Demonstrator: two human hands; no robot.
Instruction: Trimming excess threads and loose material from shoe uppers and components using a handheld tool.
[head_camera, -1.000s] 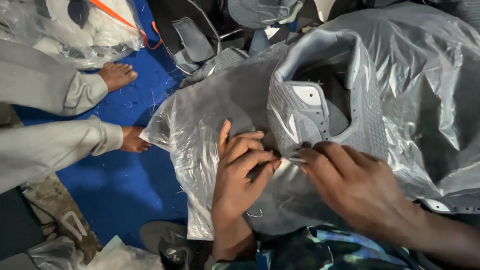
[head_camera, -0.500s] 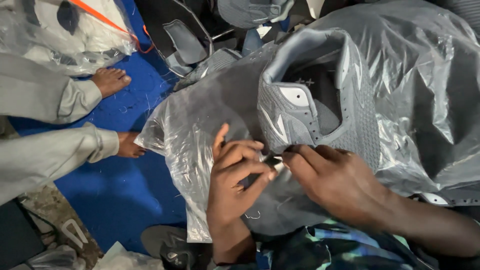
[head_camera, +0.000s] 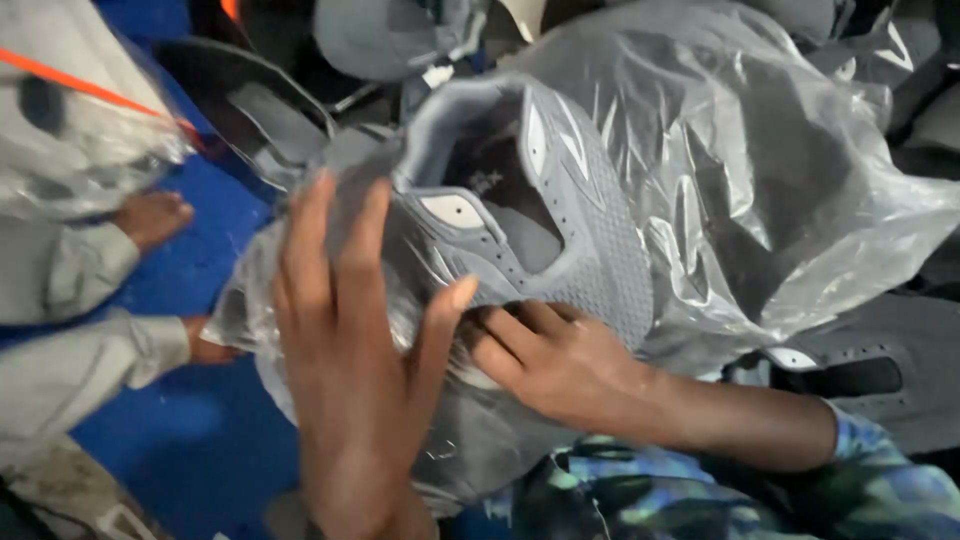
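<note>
Grey shoe upper, a mesh-sided piece with a padded collar and a pale oval patch on its tongue, sat at the centre of the view, half wrapped in a large clear plastic bag that billowed away toward three o'clock. Beyond it, at twelve o'clock, lay a heap of more grey uppers, and another bagged bundle with an orange strip sat at ten o'clock. A blue floor showed at seven o'clock, where a co-worker's grey sleeves and two hands reached in from nine o'clock, well apart from the upper. As a judgement, the step in hand looked like working the upper out of, or into, its plastic wrapping; the next move would call for a firm hold on the film with one hand while the other steadies the upper, since the film was slack and crumpled. The left hand stood at seven o'clock of the upper, its fingers spread and extended, pressed flat against the plastic over the upper's near side rather than closed on anything, the thumb tip touching the lower edge of the mesh. The right hand lay at six o'clock, directly beneath the upper, fingers curled under its lower edge; whether they pinched the film or the upper itself I could not tell.
</note>
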